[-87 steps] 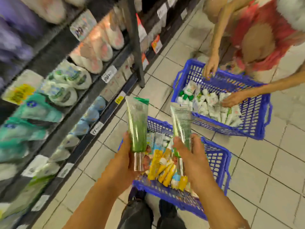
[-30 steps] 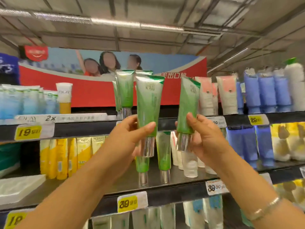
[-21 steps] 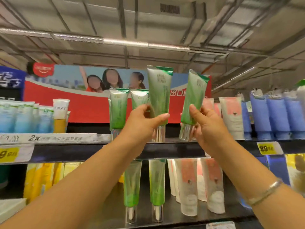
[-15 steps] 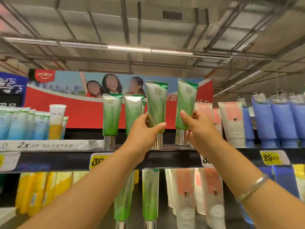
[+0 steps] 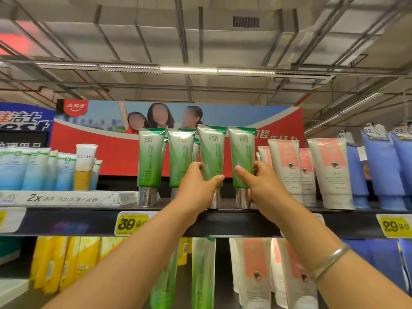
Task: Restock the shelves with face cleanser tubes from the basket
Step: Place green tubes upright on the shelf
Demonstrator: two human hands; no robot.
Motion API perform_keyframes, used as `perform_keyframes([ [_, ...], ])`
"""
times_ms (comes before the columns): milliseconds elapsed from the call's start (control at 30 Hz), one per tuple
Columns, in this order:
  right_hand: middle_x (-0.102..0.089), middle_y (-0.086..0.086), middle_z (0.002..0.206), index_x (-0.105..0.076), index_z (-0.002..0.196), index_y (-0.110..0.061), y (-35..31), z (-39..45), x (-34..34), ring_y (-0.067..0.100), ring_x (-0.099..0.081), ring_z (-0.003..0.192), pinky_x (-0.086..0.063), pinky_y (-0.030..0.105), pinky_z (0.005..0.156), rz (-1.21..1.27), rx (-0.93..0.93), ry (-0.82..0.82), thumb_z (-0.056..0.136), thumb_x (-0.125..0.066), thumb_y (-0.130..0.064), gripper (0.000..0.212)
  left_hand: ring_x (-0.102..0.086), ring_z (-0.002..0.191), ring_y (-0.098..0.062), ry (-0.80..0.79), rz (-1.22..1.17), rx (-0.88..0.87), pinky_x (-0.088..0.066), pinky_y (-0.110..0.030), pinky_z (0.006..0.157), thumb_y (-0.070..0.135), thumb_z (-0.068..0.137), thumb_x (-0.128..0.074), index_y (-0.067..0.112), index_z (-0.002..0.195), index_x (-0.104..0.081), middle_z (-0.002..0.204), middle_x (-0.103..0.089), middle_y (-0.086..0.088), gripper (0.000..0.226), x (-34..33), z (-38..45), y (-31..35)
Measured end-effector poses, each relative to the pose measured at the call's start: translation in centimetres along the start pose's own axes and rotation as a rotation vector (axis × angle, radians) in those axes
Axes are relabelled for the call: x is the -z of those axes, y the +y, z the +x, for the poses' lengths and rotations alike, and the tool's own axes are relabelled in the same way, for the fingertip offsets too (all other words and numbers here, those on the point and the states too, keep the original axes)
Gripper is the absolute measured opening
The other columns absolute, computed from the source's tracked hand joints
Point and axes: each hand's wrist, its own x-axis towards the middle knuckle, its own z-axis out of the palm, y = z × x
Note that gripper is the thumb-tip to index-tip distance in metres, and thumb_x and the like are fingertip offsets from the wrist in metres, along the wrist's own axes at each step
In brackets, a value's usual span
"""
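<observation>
Your left hand and right hand each grip a green tube low on the body, caps down on the top shelf, so they stand upright beside the two matching tubes in the row.

- The left hand grips a green tube standing cap-down on the top shelf, thumb across its front.
- The right hand grips a second green tube just beside it, also upright on its silver cap.
- Two more green tubes stand to the left in the same row.
- Pink-and-white tubes stand to the right, blue tubes beyond them.
- A yellow price tag hangs on the shelf edge.
- A silver bracelet circles the right wrist.
- A red banner rises behind the shelf.
</observation>
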Motion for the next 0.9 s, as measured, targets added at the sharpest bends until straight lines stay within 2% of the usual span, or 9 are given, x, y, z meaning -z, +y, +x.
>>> perform_keyframes([
  [67,-0.062,0.005,0.116,-0.047,0.125,-0.010,0.0,0.0,0.0,0.019,-0.061,0.105,-0.050,0.039,0.095,-0.006,0.006,-0.002,0.090,-0.057,-0.024,0.039,-0.046,0.113,-0.019,0.000,0.076,0.003,-0.034,-0.026,0.084,0.036,0.087,-0.061,0.013,0.136,-0.035,0.137,-0.045,-0.008,0.060,0.1,0.0,0.1],
  [167,-0.060,0.001,0.113,-0.045,0.125,-0.012,0.1,0.0,-0.2,0.013,-0.059,0.098,-0.051,0.024,0.081,0.001,0.035,0.003,0.091,-0.057,-0.022,0.038,-0.049,0.098,-0.017,0.015,0.156,0.000,-0.040,-0.029,0.080,0.036,0.086,-0.063,0.013,0.127,-0.043,0.120,-0.053,-0.005,0.052,0.2,0.1,0.5],
  [267,-0.059,0.000,0.113,-0.044,0.126,-0.012,0.2,0.0,-0.2,0.006,-0.057,0.091,-0.045,0.015,0.070,0.011,0.042,0.014,0.091,-0.057,-0.020,0.038,-0.057,0.098,-0.021,0.022,0.169,-0.002,-0.048,-0.032,0.080,0.034,0.078,-0.073,0.015,0.113,-0.046,0.111,-0.057,-0.003,0.048,0.1,0.1,0.7],
  [400,-0.057,-0.011,0.096,-0.045,0.119,-0.015,0.4,0.0,-0.1,-0.001,-0.055,0.084,-0.041,0.010,0.062,-0.007,0.035,0.009,0.088,-0.061,-0.019,0.035,-0.057,0.101,-0.022,0.066,0.218,-0.006,-0.047,-0.030,0.080,0.031,0.073,-0.078,0.010,0.125,-0.046,0.107,-0.050,0.002,0.064,0.0,0.1,0.7],
  [467,-0.060,-0.005,0.101,-0.047,0.118,-0.012,0.5,0.1,0.0,0.008,-0.059,0.089,-0.044,0.013,0.065,-0.036,0.027,0.020,0.086,-0.064,-0.019,0.037,-0.058,0.096,-0.023,0.094,0.221,-0.002,-0.047,-0.031,0.078,0.030,0.074,-0.077,0.009,0.123,-0.048,0.105,-0.049,0.001,0.060,-0.1,0.3,0.6],
  [533,-0.062,0.000,0.104,-0.050,0.117,-0.011,0.5,0.1,0.1,0.012,-0.060,0.092,-0.046,0.018,0.069,-0.076,0.031,0.036,0.085,-0.066,-0.020,0.037,-0.050,0.092,-0.017,0.120,0.231,0.005,-0.039,-0.027,0.075,0.029,0.076,-0.076,0.009,0.120,-0.049,0.110,-0.052,-0.002,0.056,-0.3,0.4,0.4],
  [633,-0.061,0.000,0.101,-0.051,0.111,-0.014,0.5,0.2,0.1,0.011,-0.059,0.087,-0.047,0.022,0.069,-0.109,0.045,0.052,0.085,-0.065,-0.021,0.030,-0.045,0.088,-0.016,0.134,0.219,0.013,-0.034,-0.025,0.072,0.027,0.078,-0.074,0.008,0.115,-0.050,0.110,-0.054,-0.003,0.048,-0.7,0.5,0.1],
  [700,-0.059,-0.002,0.098,-0.049,0.108,-0.016,0.7,0.3,0.1,0.006,-0.057,0.082,-0.045,0.019,0.066,-0.113,0.044,0.053,0.086,-0.064,-0.020,0.027,-0.046,0.087,-0.017,0.134,0.213,0.017,-0.035,-0.026,0.071,0.026,0.079,-0.072,0.009,0.113,-0.050,0.112,-0.055,-0.005,0.044,-0.9,0.5,0.1],
  [900,-0.055,-0.008,0.090,-0.049,0.115,-0.012,0.8,0.5,0.1,0.007,-0.056,0.084,-0.045,0.020,0.071,-0.115,0.030,0.052,0.086,-0.064,-0.019,0.034,-0.044,0.087,-0.017,0.152,0.250,0.000,-0.035,-0.027,0.073,0.027,0.081,-0.071,0.008,0.115,-0.048,0.117,-0.055,-0.008,0.044,-1.2,0.6,-0.2],
])
